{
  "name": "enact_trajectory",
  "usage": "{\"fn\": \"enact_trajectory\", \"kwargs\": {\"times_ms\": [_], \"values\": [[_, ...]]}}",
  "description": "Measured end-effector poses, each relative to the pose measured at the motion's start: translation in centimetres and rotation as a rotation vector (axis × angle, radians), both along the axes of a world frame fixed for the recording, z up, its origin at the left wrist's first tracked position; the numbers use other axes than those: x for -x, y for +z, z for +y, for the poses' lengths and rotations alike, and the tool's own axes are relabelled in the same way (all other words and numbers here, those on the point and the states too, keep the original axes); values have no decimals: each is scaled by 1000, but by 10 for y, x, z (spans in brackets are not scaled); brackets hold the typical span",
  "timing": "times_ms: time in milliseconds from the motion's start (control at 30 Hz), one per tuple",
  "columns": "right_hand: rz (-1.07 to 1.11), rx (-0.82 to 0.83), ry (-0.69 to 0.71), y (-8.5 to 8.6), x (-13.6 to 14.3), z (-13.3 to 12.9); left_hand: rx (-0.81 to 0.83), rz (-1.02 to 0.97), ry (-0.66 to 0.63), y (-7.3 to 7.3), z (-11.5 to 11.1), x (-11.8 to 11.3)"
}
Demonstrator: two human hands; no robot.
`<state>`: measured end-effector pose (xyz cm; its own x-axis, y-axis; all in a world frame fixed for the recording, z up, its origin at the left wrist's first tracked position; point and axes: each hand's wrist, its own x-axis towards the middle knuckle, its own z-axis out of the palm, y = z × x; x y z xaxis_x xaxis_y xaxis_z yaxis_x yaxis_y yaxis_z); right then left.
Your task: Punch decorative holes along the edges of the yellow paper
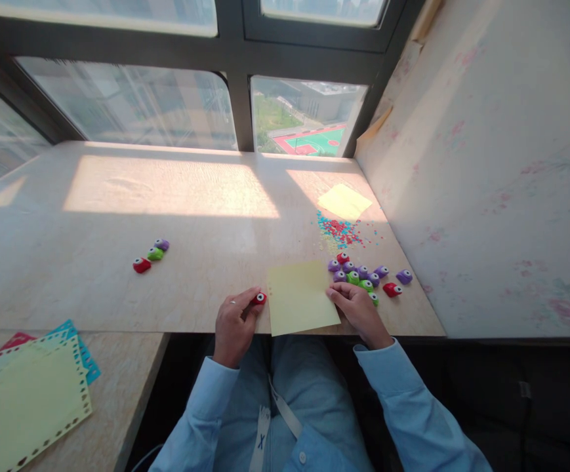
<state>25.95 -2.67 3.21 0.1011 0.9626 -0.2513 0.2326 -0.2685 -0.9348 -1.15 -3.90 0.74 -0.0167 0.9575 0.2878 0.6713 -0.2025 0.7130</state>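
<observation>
A red craft punch (260, 298) is held in my left hand (236, 322), its fingers closed around it at the left edge of a pale yellow sheet of paper (300, 298). A few small punched holes show along that left edge. My right hand (361, 312) pinches the sheet's right edge between thumb and fingers. Just beyond my right hand lies a cluster of punches in purple, green (353, 278) and red. A red punch (392, 289) and a purple punch (404, 276) sit a little apart from it, to the right.
Punched-out confetti (338, 229) in red, blue and yellow is scattered behind the punches. Another yellow sheet (346, 200) lies near the window. Three punches (155, 254) stand at the left. Hole-edged coloured sheets (33, 400) are stacked at the lower left. A papered wall (501, 170) bounds the right.
</observation>
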Motion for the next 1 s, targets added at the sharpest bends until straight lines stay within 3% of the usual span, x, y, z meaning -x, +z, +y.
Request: {"fn": "enact_trajectory", "kwargs": {"times_ms": [600, 833, 1000], "values": [[32, -14, 21, -5, 18, -1, 43, -85, -90, 3, 0, 7], [137, 32, 8, -7, 19, -6, 51, -36, -61, 10, 4, -1], [82, -8, -20, -10, 19, -7, 67, -47, -66, 14, 2, 0]]}}
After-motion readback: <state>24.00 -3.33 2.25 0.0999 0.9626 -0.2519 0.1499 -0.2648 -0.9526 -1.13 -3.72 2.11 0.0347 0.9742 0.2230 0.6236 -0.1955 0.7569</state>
